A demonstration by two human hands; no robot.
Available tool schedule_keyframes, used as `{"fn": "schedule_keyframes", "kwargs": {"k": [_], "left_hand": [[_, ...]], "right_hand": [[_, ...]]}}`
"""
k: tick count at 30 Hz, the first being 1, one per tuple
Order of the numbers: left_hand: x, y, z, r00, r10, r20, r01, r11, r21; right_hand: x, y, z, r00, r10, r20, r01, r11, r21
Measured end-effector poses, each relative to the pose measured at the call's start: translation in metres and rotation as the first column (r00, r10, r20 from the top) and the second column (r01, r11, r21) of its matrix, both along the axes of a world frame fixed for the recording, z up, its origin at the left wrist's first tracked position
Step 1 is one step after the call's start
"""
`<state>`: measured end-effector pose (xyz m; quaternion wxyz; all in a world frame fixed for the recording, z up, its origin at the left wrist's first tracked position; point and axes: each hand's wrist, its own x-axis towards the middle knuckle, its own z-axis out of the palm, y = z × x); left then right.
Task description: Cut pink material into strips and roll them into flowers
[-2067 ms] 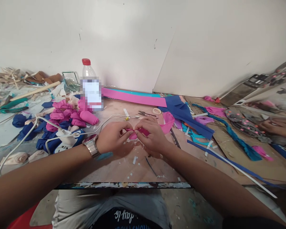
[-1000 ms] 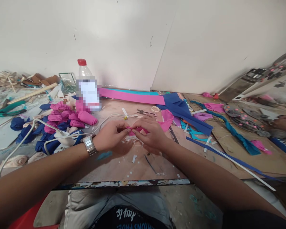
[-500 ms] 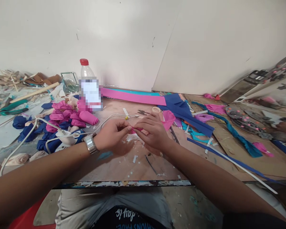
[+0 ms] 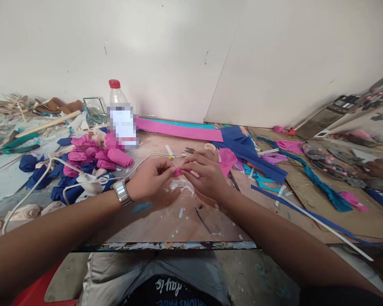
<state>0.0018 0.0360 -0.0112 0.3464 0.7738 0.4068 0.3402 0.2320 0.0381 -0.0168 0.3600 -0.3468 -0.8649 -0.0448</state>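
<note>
Between my two hands is a pink fabric strip, its loose end spreading out to the right behind my right hand. My left hand, with a metal watch at the wrist, pinches the strip's near end between thumb and index finger. My right hand has its fingers closed on the same strip, the fingertips almost touching those of the left. A patch of white residue lies on the table just below the fingertips. A white cable runs behind my left hand.
Pink and blue fabric rolls are piled at left, beside a red-capped bottle and a blurred phone. Scissors lie behind my hands. Blue fabric and a white stick are at right. Another person's hand shows far right.
Both hands stay nearly in place on the pink strip, their fingers shifting slightly. More of the white residue shows beneath them. The other person's hand at far right has moved a little left.
</note>
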Motion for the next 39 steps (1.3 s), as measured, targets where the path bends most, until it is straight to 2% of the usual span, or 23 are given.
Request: {"fn": "schedule_keyframes", "kwargs": {"k": [4,11,16,24,32,35,39], "left_hand": [[-0.0007,-0.0006,0.0012,1.000,-0.012,-0.027,0.011,1.000,-0.026],[-0.0002,-0.0013,-0.0025,0.999,-0.035,-0.040,0.032,0.997,-0.068],[-0.0003,-0.0003,-0.0023,0.999,-0.037,-0.037,0.036,0.998,-0.044],[0.0002,0.0015,-0.0021,0.997,-0.077,0.032,0.080,0.989,-0.124],[-0.0004,-0.0009,0.0032,1.000,-0.018,-0.005,0.018,0.999,-0.040],[0.0001,-0.0027,0.0040,0.999,-0.028,0.029,0.028,1.000,-0.006],[0.0005,-0.0030,0.0020,0.999,-0.040,-0.011,0.040,0.999,-0.024]], "right_hand": [[-0.0008,-0.0006,0.0011,0.999,0.025,-0.023,-0.023,0.997,0.067],[-0.0029,-0.0021,0.0003,0.994,0.105,-0.025,-0.104,0.994,0.041],[-0.0023,-0.0016,0.0000,0.994,0.102,-0.026,-0.101,0.994,0.047],[-0.0021,-0.0031,0.0026,0.995,0.098,-0.024,-0.097,0.994,0.047],[0.0013,-0.0024,0.0032,0.998,0.066,0.001,-0.065,0.994,0.091],[0.0010,-0.0023,0.0025,0.998,0.060,0.008,-0.060,0.995,0.074],[-0.0017,-0.0035,0.0026,0.998,0.060,0.004,-0.060,0.997,0.058]]}}
